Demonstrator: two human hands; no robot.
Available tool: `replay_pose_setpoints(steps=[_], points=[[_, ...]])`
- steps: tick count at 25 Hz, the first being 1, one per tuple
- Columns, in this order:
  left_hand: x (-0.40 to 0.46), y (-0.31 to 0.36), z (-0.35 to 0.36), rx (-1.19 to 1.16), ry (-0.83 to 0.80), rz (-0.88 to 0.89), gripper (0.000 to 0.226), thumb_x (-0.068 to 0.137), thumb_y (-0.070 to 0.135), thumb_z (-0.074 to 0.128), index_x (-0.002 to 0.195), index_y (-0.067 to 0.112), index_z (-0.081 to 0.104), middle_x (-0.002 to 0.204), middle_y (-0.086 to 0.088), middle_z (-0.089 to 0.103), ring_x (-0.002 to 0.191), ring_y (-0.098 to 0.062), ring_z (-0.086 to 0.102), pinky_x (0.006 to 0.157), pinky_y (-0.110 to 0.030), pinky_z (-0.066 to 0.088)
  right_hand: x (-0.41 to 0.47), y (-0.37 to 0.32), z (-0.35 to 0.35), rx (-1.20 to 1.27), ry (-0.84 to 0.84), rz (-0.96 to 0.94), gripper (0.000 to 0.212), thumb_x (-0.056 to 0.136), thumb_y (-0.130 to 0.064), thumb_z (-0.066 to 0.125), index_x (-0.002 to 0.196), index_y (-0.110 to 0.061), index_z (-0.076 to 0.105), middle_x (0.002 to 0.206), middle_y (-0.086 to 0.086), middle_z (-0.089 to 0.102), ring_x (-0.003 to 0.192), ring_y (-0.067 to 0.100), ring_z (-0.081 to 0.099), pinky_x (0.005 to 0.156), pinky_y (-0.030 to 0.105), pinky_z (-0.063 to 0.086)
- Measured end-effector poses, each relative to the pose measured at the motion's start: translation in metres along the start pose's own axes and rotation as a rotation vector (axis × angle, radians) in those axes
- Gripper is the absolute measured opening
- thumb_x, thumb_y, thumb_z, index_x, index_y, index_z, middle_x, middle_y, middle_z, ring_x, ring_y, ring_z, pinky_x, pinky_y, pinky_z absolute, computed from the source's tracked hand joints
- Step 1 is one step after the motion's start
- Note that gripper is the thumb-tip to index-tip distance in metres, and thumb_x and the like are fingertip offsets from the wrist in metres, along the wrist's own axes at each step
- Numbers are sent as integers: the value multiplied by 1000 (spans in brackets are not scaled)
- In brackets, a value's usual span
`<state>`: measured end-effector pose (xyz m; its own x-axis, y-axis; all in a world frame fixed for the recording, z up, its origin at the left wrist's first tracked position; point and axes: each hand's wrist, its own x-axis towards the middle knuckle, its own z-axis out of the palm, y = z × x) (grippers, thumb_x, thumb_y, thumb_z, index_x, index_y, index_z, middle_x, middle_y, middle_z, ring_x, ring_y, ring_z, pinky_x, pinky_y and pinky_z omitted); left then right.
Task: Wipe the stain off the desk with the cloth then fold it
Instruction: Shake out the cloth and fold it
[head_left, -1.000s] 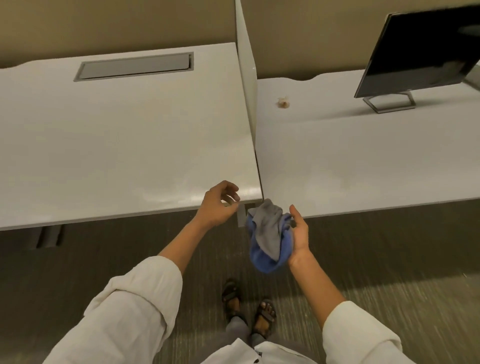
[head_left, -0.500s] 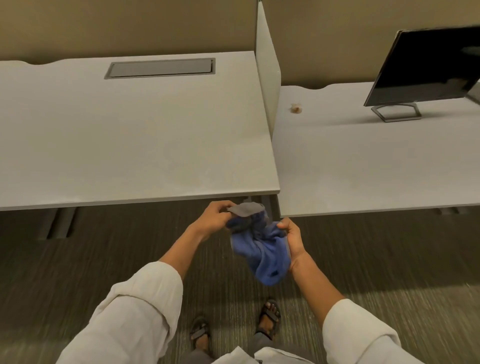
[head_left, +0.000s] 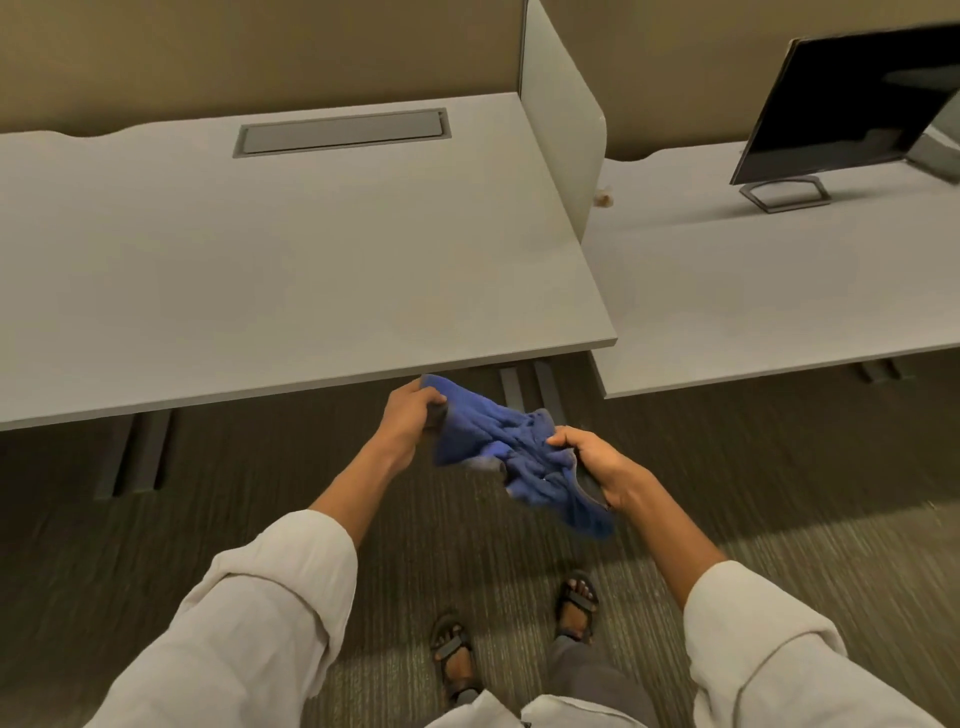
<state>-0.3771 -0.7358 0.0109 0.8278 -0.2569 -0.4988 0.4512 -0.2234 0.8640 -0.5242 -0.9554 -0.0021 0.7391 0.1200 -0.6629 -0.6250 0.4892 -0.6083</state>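
Head view only. Cloth (head_left: 511, 452), blue with a grey underside, hangs in mid-air in front of the near edge of the left desk (head_left: 291, 260), at about the centre of the picture, stretched between the two hands and touching no surface. Left hand (head_left: 408, 415) is closed around the cloth's upper corner at about ten o'clock from the bundle; right hand (head_left: 597, 465) is closed on the crumpled bulk at about three o'clock, with a loose tail drooping below it toward five o'clock.

Small brownish spot (head_left: 602, 197), likely the stain, sits on the right desk (head_left: 779, 291) at about one o'clock from the hands, just beside the upright divider (head_left: 561, 119) and well apart from the cloth. A dark monitor (head_left: 852, 98) stands farther toward two o'clock. A grey cable hatch (head_left: 340, 132) lies at twelve o'clock on the left desk.

Judging by its sag and wrinkles, the cloth is light, soft and limp, with no stiffness of its own; it should not slip from bare fingers and cannot break. For wiping, a bunched pad under one palm seems best. For folding, I would take it by two neighbouring corners, so that it hangs flat, though those corners are partly hidden in the folds.
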Motion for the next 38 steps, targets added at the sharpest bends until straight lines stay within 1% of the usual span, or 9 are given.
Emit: replay_pose_setpoints(steps=[4, 7, 12, 16, 20, 24, 31, 35, 38], points=[[-14, 1, -25, -25, 22, -13, 11, 52, 13, 54, 53, 24, 56, 74, -4, 56, 74, -20, 50, 59, -31, 38, -1, 12, 13, -142, 93, -55, 30, 95, -29, 53, 113, -9, 67, 113, 17, 70, 101, 27, 69, 85, 37, 54], [-20, -2, -33, -112, 30, -24, 7, 51, 16, 58, 53, 23, 56, 76, -5, 56, 77, -20, 51, 63, -32, 40, 1, 12, 17, -242, 89, -115, 29, 99, -28, 51, 111, -4, 63, 105, 14, 70, 97, 24, 69, 80, 33, 56], [-19, -15, -43, -90, 75, -58, 39, 75, 30, 78, 105, 7, 68, 104, -13, 72, 96, -27, 68, 86, -44, 56, -1, 4, 25, -619, 201, -359, 27, 99, -27, 53, 93, -2, 62, 89, 16, 64, 85, 31, 63, 82, 40, 54], [-26, -14, -46, -33, 233, 104, 25, 74, 23, 80, 94, 15, 66, 93, -8, 71, 88, -24, 69, 76, -38, 57, -11, -7, 20, -848, 552, -566, 14, 94, -28, 60, 87, -17, 64, 82, 3, 67, 80, 19, 66, 74, 33, 55], [-31, -9, -49, -35, 252, 186, 18, 77, 11, 76, 92, 15, 68, 88, -4, 73, 83, -19, 69, 69, -31, 56, -20, -18, 17, -832, 610, -714, 9, 94, -35, 59, 88, -29, 61, 82, -5, 67, 75, 9, 65, 67, 23, 54], [-30, -7, -40, 61, 189, 250, 25, 84, 7, 70, 77, 30, 74, 73, 15, 74, 75, 2, 69, 61, -11, 49, -19, -19, 18, -910, 671, -656, 15, 96, -34, 56, 98, -21, 64, 88, 1, 68, 80, 17, 67, 76, 36, 58], [-38, -26, -9, -4, 189, 190, 14, 88, 35, 66, 87, 26, 76, 88, -1, 76, 88, -21, 72, 71, -35, 58, -18, -34, 39, -1228, 756, -594, 20, 99, -39, 46, 100, -27, 61, 93, 3, 69, 87, 25, 65, 78, 47, 56], [-47, -33, 10, -6, 131, 153, 21, 91, 32, 64, 82, 19, 77, 89, -8, 76, 90, -26, 71, 76, -40, 56, -12, -44, 49, -865, 611, -279, 19, 97, -27, 52, 100, -12, 63, 102, 15, 65, 95, 30, 63, 86, 46, 54], [-56, -33, 21, 10, 30, 179, 17, 92, 23, 64, 82, 18, 77, 90, -10, 75, 92, -26, 67, 76, -35, 51, -16, -43, 63, -430, 431, -176, 7, 95, -16, 60, 98, -10, 61, 102, 17, 64, 86, 22, 64, 67, 32, 59]])
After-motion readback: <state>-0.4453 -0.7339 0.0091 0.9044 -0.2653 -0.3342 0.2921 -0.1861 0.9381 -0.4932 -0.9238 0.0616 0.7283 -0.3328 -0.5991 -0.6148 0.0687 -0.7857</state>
